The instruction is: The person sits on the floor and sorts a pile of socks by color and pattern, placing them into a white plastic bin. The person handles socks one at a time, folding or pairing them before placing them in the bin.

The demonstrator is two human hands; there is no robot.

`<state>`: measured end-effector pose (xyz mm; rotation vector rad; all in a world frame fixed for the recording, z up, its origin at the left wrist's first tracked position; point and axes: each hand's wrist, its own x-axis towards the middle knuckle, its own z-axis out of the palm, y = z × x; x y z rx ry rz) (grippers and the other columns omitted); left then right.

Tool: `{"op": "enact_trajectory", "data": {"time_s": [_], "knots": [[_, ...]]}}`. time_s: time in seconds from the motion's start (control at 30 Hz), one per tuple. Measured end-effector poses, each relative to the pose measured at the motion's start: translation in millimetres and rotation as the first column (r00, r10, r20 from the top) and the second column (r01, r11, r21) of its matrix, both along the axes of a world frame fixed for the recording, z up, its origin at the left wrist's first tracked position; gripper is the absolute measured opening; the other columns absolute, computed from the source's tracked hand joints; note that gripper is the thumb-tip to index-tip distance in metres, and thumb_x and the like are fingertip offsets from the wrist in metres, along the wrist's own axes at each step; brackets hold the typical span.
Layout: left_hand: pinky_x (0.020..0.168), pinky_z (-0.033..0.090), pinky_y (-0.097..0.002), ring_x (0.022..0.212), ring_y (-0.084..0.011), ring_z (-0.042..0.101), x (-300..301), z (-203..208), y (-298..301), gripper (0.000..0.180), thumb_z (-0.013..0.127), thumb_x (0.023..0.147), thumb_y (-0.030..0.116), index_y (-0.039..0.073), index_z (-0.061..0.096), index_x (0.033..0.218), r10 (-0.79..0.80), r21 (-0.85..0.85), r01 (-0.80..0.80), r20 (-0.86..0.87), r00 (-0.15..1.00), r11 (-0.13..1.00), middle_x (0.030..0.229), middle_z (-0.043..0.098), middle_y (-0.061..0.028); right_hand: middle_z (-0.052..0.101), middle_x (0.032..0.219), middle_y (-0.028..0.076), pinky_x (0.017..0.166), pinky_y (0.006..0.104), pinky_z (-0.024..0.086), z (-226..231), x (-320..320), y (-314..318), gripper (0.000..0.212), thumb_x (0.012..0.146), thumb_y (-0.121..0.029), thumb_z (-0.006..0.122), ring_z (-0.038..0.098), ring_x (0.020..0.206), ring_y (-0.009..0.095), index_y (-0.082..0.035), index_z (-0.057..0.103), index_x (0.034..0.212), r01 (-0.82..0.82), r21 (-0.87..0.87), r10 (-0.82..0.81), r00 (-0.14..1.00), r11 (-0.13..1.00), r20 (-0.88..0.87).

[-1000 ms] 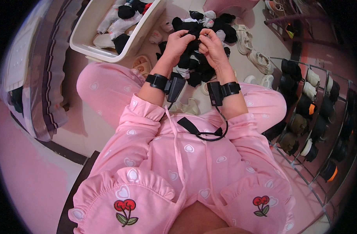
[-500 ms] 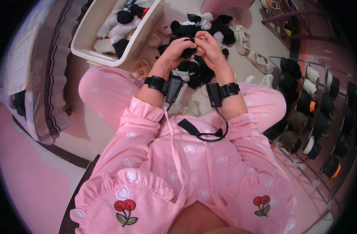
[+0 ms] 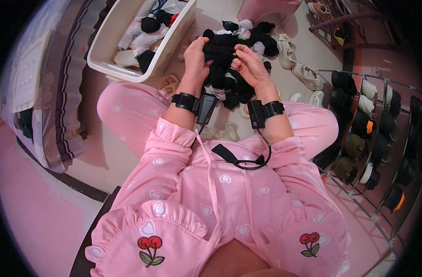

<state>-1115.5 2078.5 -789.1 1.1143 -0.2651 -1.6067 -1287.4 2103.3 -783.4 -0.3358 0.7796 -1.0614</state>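
Black sock (image 3: 220,49), plain and spread out, spans between the left hand (image 3: 196,56) and right hand (image 3: 249,64), both pinching its edges.

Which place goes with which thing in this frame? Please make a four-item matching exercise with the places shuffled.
Things
1. Black knit fabric piece
2. White rectangular plastic bin
3. Pale lace-up fabric shoes
4. Black wrist straps with boxy units

Places
A. On the floor, right of the pile of black and white fabric bundles
B. One on each arm
C. Between the left hand and the right hand
D. Left of that pile, with fabric items inside

Pairs: 1-C, 2-D, 3-A, 4-B
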Motion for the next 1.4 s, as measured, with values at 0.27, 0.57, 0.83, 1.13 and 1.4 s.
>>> {"op": "enact_trajectory", "data": {"time_s": [0.27, 0.57, 0.83, 1.13, 1.4], "knots": [[0.044, 0.032, -0.023, 0.059, -0.0093, 0.051, 11, 9, -1, 0.023, 0.063, 0.087, 0.037, 0.014, 0.063, 0.09, -0.244, -0.019, 0.244, -0.094, 0.965, 0.97, 0.076, 0.057, 0.0023, 0.049, 0.079, -0.002, 0.058, 0.0244, 0.041, 4, -4, -3, 0.013, 0.093, -0.008, 0.054, 0.046, 0.062, 0.008, -0.008, 0.054, 0.106, 0.093, -0.025, -0.095, 0.991, 0.995, -0.093], [0.07, 0.048, -0.0272, 0.078, -0.0104, 0.059, -1, 5, 1, 0.024, 0.069, 0.081, 0.022, 0.003, 0.067, 0.095, -0.288, -0.091, 0.598, 0.812, 0.507, 0.796, 0.085, 0.067, -0.0071, 0.048, 0.076, -0.003, 0.055, 0.0234, 0.04, 7, -11, -4, 0.014, 0.093, -0.011, 0.056, 0.044, 0.058, 0.007, -0.008, 0.055, 0.107, 0.105, 0.0, -0.104, 0.99, 0.994, -0.1], [0.071, 0.051, -0.0341, 0.083, -0.0205, 0.062, -2, -2, -2, 0.02, 0.055, 0.094, 0.025, 0.008, 0.059, 0.104, 0.072, 0.103, -0.047, -0.257, 0.964, 0.994, 0.096, 0.063, -0.0053, 0.047, 0.073, -0.004, 0.058, 0.0221, 0.041, 9, 2, -4, 0.014, 0.093, -0.01, 0.056, 0.045, 0.06, 0.007, -0.007, 0.057, 0.107, 0.045, -0.025, -0.047, 0.996, 0.999, -0.071], [0.051, 0.046, -0.0288, 0.074, -0.0168, 0.06, 7, -21, -9, 0.02, 0.048, 0.097, 0.027, 0.008, 0.056, 0.099, 0.111, 0.153, -0.064, -0.322, 0.94, 0.986, 0.091, 0.062, -0.0061, 0.056, 0.086, 0.0, 0.071, 0.0251, 0.045, 7, -6, -5, 0.013, 0.09, -0.01, 0.057, 0.053, 0.076, 0.01, -0.008, 0.06, 0.102, 0.184, -0.088, -0.199, 0.954, 0.979, -0.222], [0.058, 0.049, -0.0297, 0.073, -0.0138, 0.058, 8, -18, -9, 0.017, 0.052, 0.095, 0.026, 0.009, 0.057, 0.098, -0.082, -0.082, 0.065, -0.226, 0.971, 0.995, 0.087, 0.06, -0.0028, 0.04, 0.064, -0.005, 0.039, 0.0214, 0.022, 20, -14, -9, 0.013, 0.091, -0.017, 0.058, 0.028, 0.042, 0.003, -0.006, 0.058, 0.097, 0.188, -0.035, -0.187, 0.912, 0.982, -0.366]]}}
